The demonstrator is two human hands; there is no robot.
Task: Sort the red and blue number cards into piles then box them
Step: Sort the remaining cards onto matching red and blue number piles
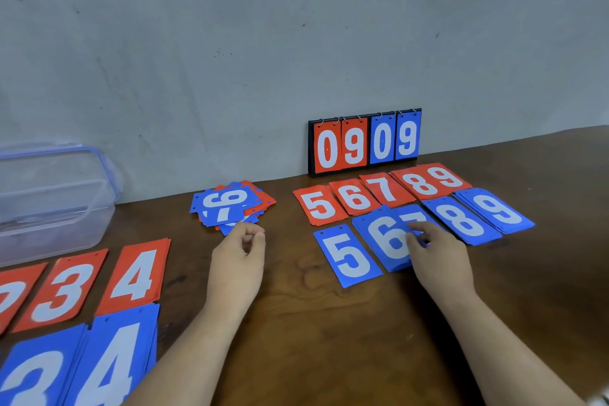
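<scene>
Sorting view: red and blue number piles laid out, both hands near the middle

On my feed the left hand hovers just in front of the messy mixed pile, fingers curled to the thumb with nothing in it that I can see. The right hand has its fingertips down on the blue 7 card, which overlaps the blue 6 pile. I honestly can't tell if it's pinching or just pressing. The red row runs 5 to 9 along the back and the blue row sits just in front of it. Red and blue 3s and 4s lie at the near left of the tabletop. The clear plastic box sits at far left, and a little flip scoreboard reading 0909 stands by the wall.
</scene>
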